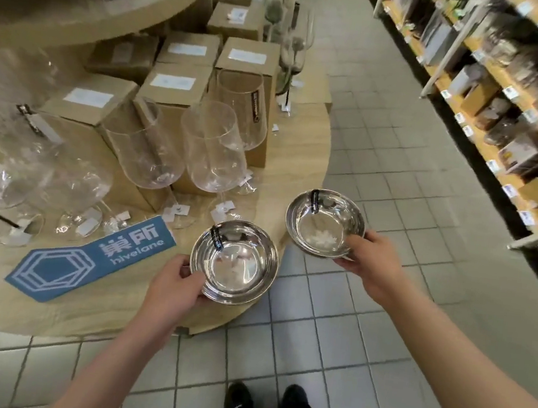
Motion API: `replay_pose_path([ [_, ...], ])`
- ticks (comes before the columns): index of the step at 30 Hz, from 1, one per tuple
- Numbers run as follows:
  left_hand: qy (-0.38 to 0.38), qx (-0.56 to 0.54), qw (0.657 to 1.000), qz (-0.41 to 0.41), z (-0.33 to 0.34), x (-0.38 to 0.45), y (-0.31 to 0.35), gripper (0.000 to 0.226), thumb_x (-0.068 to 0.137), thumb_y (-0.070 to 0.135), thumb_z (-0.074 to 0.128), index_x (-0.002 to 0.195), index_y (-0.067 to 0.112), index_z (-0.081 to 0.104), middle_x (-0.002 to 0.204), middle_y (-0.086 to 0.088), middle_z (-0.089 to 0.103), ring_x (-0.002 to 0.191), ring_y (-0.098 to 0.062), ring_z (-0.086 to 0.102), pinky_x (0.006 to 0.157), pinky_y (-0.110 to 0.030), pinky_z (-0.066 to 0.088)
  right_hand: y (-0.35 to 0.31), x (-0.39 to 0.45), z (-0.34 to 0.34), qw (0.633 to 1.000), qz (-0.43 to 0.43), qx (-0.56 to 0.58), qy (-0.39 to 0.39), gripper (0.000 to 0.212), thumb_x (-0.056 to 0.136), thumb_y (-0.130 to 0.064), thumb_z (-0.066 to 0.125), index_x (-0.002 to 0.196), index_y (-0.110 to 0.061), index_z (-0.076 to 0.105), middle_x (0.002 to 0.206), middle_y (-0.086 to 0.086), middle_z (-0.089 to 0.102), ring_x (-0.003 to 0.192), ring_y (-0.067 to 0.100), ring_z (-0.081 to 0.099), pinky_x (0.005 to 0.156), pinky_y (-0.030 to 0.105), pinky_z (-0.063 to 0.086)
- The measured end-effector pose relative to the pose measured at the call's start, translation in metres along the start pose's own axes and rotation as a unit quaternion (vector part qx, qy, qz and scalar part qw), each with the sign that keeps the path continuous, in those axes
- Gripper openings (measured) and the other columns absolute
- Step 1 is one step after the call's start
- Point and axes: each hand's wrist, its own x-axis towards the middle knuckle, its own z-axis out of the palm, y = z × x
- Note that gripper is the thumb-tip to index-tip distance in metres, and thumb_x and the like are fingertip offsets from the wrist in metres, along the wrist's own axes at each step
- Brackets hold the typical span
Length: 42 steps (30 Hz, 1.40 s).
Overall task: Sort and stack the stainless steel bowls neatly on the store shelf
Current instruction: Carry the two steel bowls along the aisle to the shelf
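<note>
there, steel bowls (234,262) beyond table edge (309,188)

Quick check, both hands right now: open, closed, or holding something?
Left hand: grips the near steel bowl by its rim.
Right hand: grips the far steel bowl by its rim.

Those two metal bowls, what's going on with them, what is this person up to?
A person stands in a store aisle holding one steel bowl in each hand. The left hand grips the nearer bowl over the edge of a round wooden display table; the right hand holds the other bowl out over the tiled floor. The bowls are apart, not stacked yet. Wine glasses and cardboard boxes fill the table.
</note>
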Motion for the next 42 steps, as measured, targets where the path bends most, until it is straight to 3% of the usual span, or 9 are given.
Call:
replay_pose_path([
  [4, -0.082, 0.016, 0.996, 0.034, 0.037, -0.004, 0.024, 0.019, 0.091, 0.013, 0.066, 0.107, 0.022, 0.068, 0.099, -0.005, 0.075, 0.076, -0.015, 0.076, 0.056, -0.022, 0.058, 0.000, -0.024, -0.064, 0.996, 0.012, 0.064, 0.066, 0.016, 0.090, 0.003, 0.060, 0.099, -0.006, 0.068, 0.080, 0.005, 0.075, 0.071, 0.015, 0.072, 0.062, 0.028, 0.062],
  [7, -0.130, 0.033, 0.990, 0.048, 0.077, -0.011, 0.051, 0.023, 0.089, 0.004, 0.064, 0.106, 0.019, 0.066, 0.101, -0.009, 0.074, 0.077, -0.021, 0.075, 0.061, -0.030, 0.061, -0.005, -0.039, -0.114, 0.984, 0.014, 0.117, 0.135, 0.014, 0.090, 0.005, 0.060, 0.100, -0.005, 0.065, 0.080, 0.005, 0.075, 0.067, 0.014, 0.073, 0.057, 0.024, 0.060],
  [10, -0.173, 0.052, 0.981, 0.065, 0.123, -0.014, 0.080, 0.023, 0.087, -0.007, 0.059, 0.104, 0.007, 0.066, 0.094, -0.017, 0.072, 0.056, -0.013, 0.070, 0.046, -0.023, 0.053, -0.015, -0.051, -0.163, 0.972, -0.003, 0.139, 0.189, 0.013, 0.088, 0.004, 0.061, 0.096, -0.006, 0.064, 0.073, 0.003, 0.076, 0.063, 0.013, 0.073, 0.057, 0.024, 0.060],
  [14, -0.213, 0.056, 0.972, 0.084, 0.188, -0.012, 0.124, 0.022, 0.086, -0.008, 0.061, 0.106, 0.001, 0.064, 0.094, -0.022, 0.073, 0.070, -0.028, 0.072, 0.074, -0.050, 0.064, -0.028, -0.055, -0.223, 0.957, -0.025, 0.169, 0.235, 0.015, 0.088, 0.003, 0.063, 0.098, -0.007, 0.067, 0.073, 0.002, 0.077, 0.066, 0.015, 0.074, 0.059, 0.026, 0.062],
  [19, -0.242, 0.059, 0.963, 0.104, 0.270, 0.005, 0.183, 0.018, 0.090, -0.007, 0.061, 0.108, -0.003, 0.061, 0.093, -0.021, 0.072, 0.061, -0.021, 0.072, 0.047, -0.022, 0.055, -0.049, -0.035, -0.287, 0.944, -0.047, 0.201, 0.255, 0.010, 0.091, -0.002, 0.065, 0.101, -0.006, 0.066, 0.085, 0.010, 0.077, 0.072, 0.017, 0.076, 0.059, 0.026, 0.061],
  [30, -0.242, 0.044, 0.965, 0.090, 0.401, 0.070, 0.279, 0.014, 0.091, -0.007, 0.057, 0.105, -0.003, 0.061, 0.080, -0.014, 0.069, 0.078, -0.027, 0.070, 0.077, -0.039, 0.062, -0.119, 0.085, -0.380, 0.951, -0.029, 0.201, 0.232, 0.011, 0.094, 0.002, 0.059, 0.104, -0.002, 0.064, 0.085, 0.014, 0.078, 0.075, 0.022, 0.077, 0.060, 0.027, 0.061],
  [35, -0.216, 0.021, 0.973, 0.077, 0.445, 0.110, 0.315, 0.011, 0.091, -0.008, 0.056, 0.098, -0.001, 0.059, 0.077, -0.014, 0.069, 0.070, -0.022, 0.068, 0.059, -0.029, 0.063, -0.158, 0.149, -0.400, 0.955, -0.038, 0.204, 0.212, 0.013, 0.095, 0.002, 0.059, 0.106, -0.002, 0.064, 0.087, 0.014, 0.079, 0.080, 0.023, 0.078, 0.063, 0.028, 0.062],
  [39, -0.233, 0.026, 0.969, 0.083, 0.492, 0.160, 0.355, 0.012, 0.090, -0.007, 0.058, 0.099, -0.001, 0.061, 0.070, -0.008, 0.071, 0.061, -0.016, 0.070, 0.063, -0.028, 0.064, -0.188, 0.208, -0.413, 0.949, -0.036, 0.222, 0.222, 0.017, 0.094, 0.003, 0.060, 0.110, 0.004, 0.064, 0.088, 0.017, 0.078, 0.079, 0.025, 0.078, 0.062, 0.030, 0.062],
  [42, -0.262, 0.027, 0.961, 0.083, 0.535, 0.207, 0.397, 0.015, 0.089, -0.007, 0.057, 0.104, -0.003, 0.060, 0.082, -0.014, 0.073, 0.075, -0.024, 0.072, 0.064, -0.029, 0.064, -0.217, 0.259, -0.423, 0.943, -0.039, 0.228, 0.240, 0.016, 0.093, 0.003, 0.060, 0.109, 0.004, 0.064, 0.087, 0.017, 0.078, 0.078, 0.025, 0.078, 0.061, 0.030, 0.062],
])
